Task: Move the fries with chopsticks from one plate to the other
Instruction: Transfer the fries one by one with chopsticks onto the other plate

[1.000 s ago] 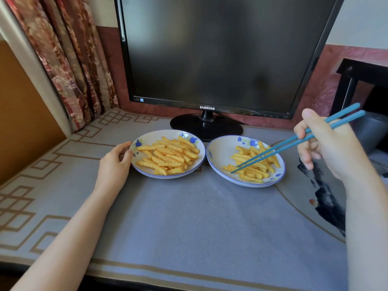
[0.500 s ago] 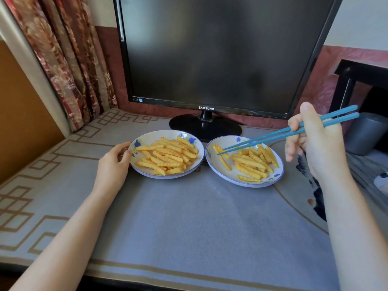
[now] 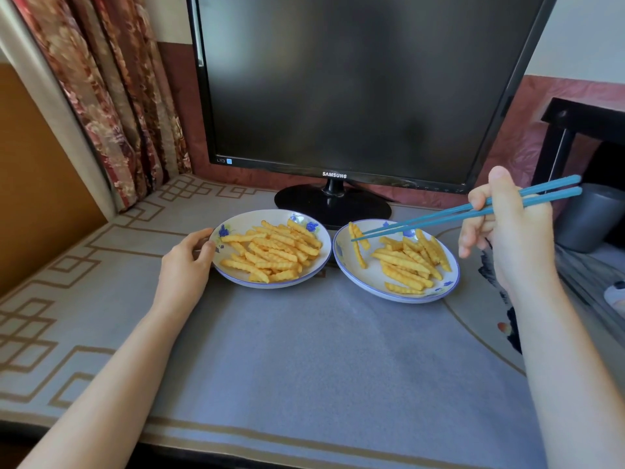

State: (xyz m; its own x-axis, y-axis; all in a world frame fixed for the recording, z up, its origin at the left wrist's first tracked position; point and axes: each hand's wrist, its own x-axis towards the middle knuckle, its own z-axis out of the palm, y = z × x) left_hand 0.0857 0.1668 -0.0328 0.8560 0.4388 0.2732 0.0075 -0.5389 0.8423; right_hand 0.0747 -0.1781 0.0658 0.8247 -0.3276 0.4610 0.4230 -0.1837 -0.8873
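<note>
Fries [image 3: 359,237] seemingly between chopsticks [image 3: 439,217] over right plate [image 3: 372,286].

Teal chopsticks [image 3: 439,216], golden-yellow fries [image 3: 270,252], white plates [image 3: 365,282] with blue flowers, grey cloth [image 3: 304,350] with tan fretwork

The only word I can read is "SAMSUNG", in pale capitals on the lower bezel of the black monitor [image 3: 334,96], up and to the left of my right hand [image 3: 507,231]. A small blue sticker at the bezel's left corner is too small to read.
</note>
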